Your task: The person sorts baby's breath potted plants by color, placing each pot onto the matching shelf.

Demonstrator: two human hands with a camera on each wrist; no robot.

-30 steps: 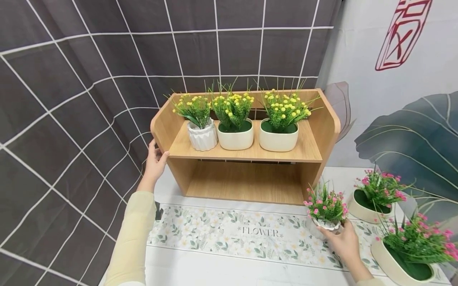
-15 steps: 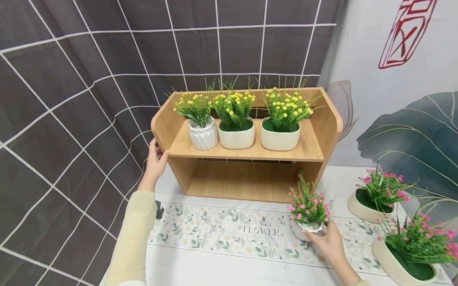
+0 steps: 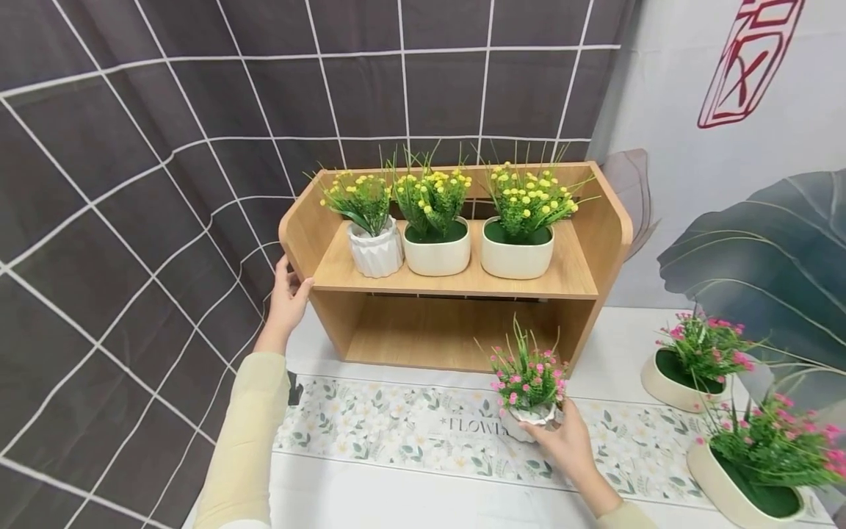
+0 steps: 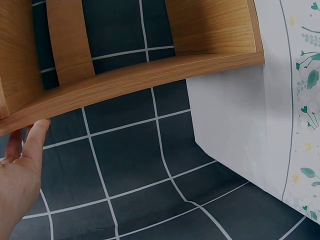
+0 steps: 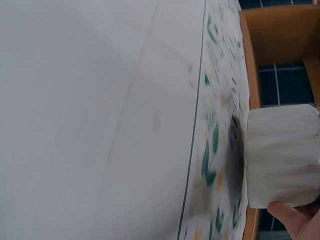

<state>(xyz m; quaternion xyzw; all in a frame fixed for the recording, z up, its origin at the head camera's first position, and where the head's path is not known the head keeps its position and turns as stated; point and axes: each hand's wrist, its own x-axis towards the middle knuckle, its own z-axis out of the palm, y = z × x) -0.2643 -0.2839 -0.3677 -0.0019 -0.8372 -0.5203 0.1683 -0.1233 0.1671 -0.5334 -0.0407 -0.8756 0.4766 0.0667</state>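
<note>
My left hand grips the left side panel of a two-tier wooden shelf, its thumb tip at the panel's front edge in the left wrist view. With my right hand I hold a white fluted flowerpot of pink flowers by its side, in front of the shelf's right half. In the right wrist view the pot hangs over the floral mat, a dark shadow beneath it; the thumb presses its side and most other fingers are hidden. Its grassy leaves overlap the lower tier.
On the upper tier stand a white fluted pot and two cream oval pots, all with yellow flowers. Two cream oval pots of pink flowers stand at the right. A floral mat lies before the shelf; a dark gridded cloth hangs left and behind.
My right hand has carried the white pot of pink flowers leftward along the mat, from beside the shelf's right end to in front of it. The left hand stays on the side panel.
</note>
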